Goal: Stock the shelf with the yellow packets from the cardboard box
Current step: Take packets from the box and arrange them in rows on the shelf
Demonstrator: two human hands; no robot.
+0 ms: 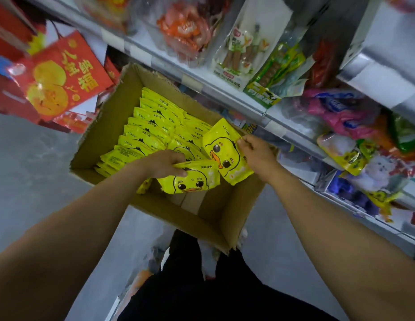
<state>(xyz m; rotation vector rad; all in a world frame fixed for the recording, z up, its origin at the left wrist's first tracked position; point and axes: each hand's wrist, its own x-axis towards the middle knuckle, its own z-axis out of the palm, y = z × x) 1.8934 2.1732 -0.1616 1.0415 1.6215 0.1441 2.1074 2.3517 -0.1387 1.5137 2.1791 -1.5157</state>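
Observation:
An open cardboard box (104, 133) stands on the floor against the shelf, with several yellow duck-face packets (146, 130) standing in rows in its far half. My left hand (164, 162) grips a yellow packet (192, 180) by its top edge, over the box's near half. My right hand (256, 150) pinches a second yellow packet (225, 151) at its right edge, held above the box near its right wall. The near part of the box shows bare cardboard bottom.
White shelves (225, 89) run diagonally on the right, holding snack bags and pink and yellow packets (345, 156). Red gift boxes (62, 77) are stacked at the upper left. Grey floor lies left of the box. My dark trousers fill the bottom centre.

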